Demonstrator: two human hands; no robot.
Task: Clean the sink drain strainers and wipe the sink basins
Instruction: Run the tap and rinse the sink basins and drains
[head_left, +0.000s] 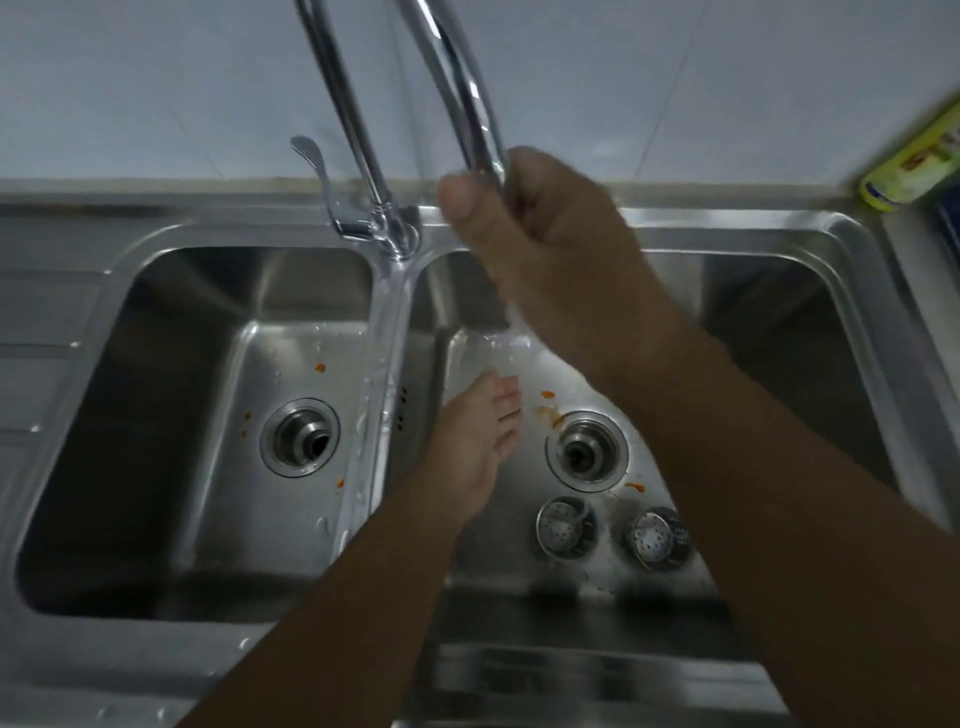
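Observation:
A steel double sink fills the head view. My right hand (540, 228) grips the end of the tap spout (457, 98) above the right basin (779, 312). My left hand (480, 431) lies flat with straight fingers on the wet floor of the right basin, just left of its open drain (586, 451). Two round steel strainers, one (565, 526) and the other (658, 536), lie on the basin floor in front of that drain. Orange food bits (550, 413) cling near the drain. The left basin (171, 389) has its own open drain (300, 437) and a few orange specks.
The tap lever (317, 166) stands behind the divider between the basins. A yellow-green bottle (914, 166) lies on the counter at the far right. A ribbed draining board (36, 364) lies left of the left basin. White wall tiles rise behind the sink.

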